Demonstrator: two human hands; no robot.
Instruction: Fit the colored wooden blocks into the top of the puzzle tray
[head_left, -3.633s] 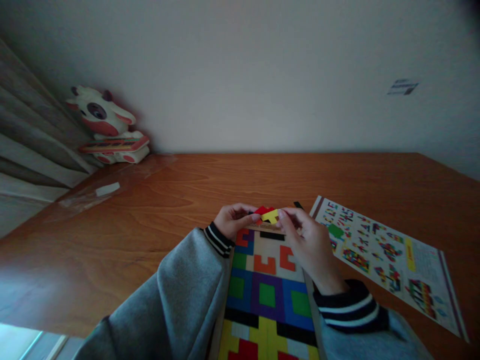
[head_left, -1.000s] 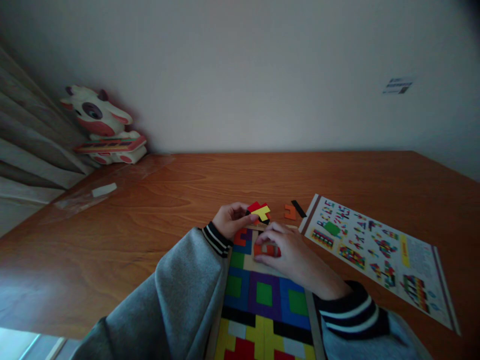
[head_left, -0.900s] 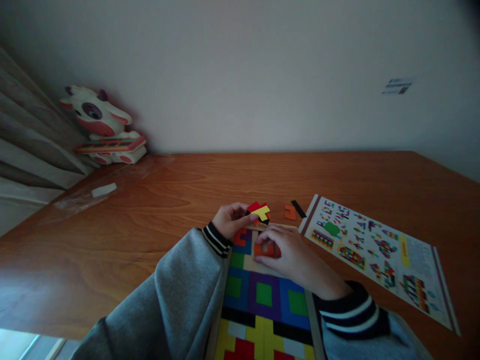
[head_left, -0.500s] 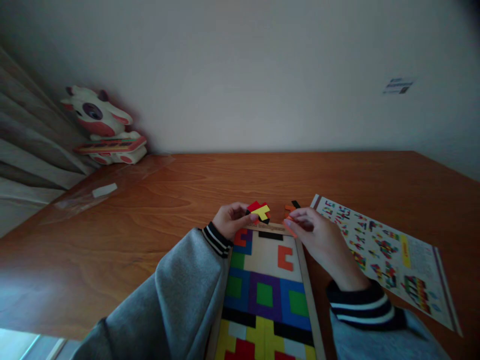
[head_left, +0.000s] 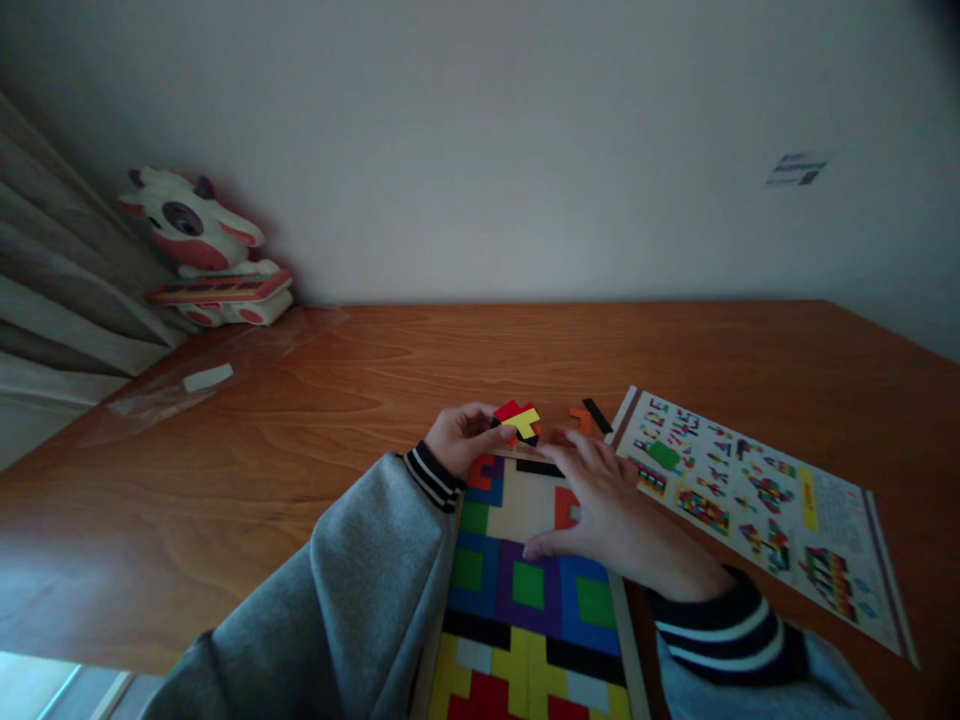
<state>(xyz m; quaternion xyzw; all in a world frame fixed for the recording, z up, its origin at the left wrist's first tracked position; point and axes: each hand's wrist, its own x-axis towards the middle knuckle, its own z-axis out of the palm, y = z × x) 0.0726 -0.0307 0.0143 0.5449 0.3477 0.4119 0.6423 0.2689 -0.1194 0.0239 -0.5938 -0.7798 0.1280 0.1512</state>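
My left hand [head_left: 459, 440] is closed on a small stack of puzzle pieces [head_left: 519, 420] in red, yellow, black and orange, held just above the far edge of the wooden puzzle board [head_left: 634, 665]. My right hand [head_left: 611, 505] is palm down over the board's upper right, thumb and fingers spread. It partly covers an orange C-shaped piece [head_left: 564, 506] lying in the pale bare area. Whether anything lies beneath the fingers is hidden. Coloured pieces fill the near part of the board, among them a green square [head_left: 528, 585] inside a purple surround.
Past my right hand, an orange piece [head_left: 580, 416] and a black strip [head_left: 597, 416] lie on the wooden table [head_left: 300, 450]. A printed pattern sheet [head_left: 840, 520] rests at the right with a green piece [head_left: 664, 455] on it. A cow-shaped toy keyboard [head_left: 217, 290] stands far left.
My right hand has moved left and toward me over the board, its fingers going from a pinch on an orange-red piece to spread. My left hand has stayed in place.
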